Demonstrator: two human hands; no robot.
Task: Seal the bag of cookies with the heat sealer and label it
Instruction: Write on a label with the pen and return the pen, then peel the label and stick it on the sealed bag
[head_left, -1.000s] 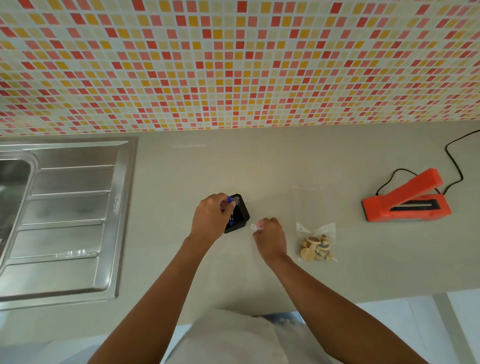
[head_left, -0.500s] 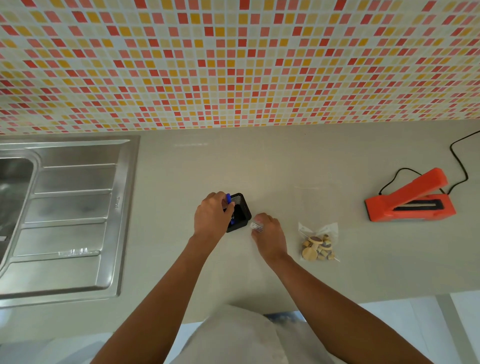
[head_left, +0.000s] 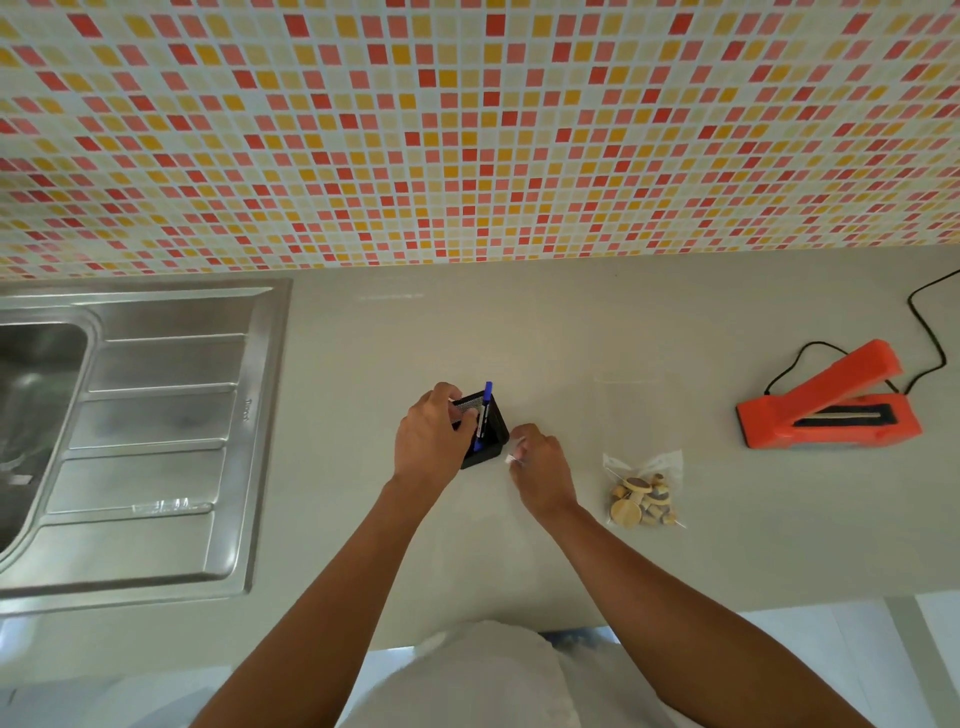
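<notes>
Two hands work close together at the middle of the counter (head_left: 363, 364). The left hand (head_left: 434, 439) curls round a black mesh holder (head_left: 497, 435), in which a blue marker (head_left: 487, 405) stands tilted, its cap above the rim. Just beside it the right hand (head_left: 540, 470), fingers bent, pinches a small white slip (head_left: 511, 456); its detail is too small to tell. The bag of cookies (head_left: 644, 493) lies flat on the counter right of that hand, apart from it. Farther right sits the orange heat sealer (head_left: 831, 415), arm raised, a black cord (head_left: 930, 332) behind it. A steel sink (head_left: 156, 441) lies at the left
</notes>
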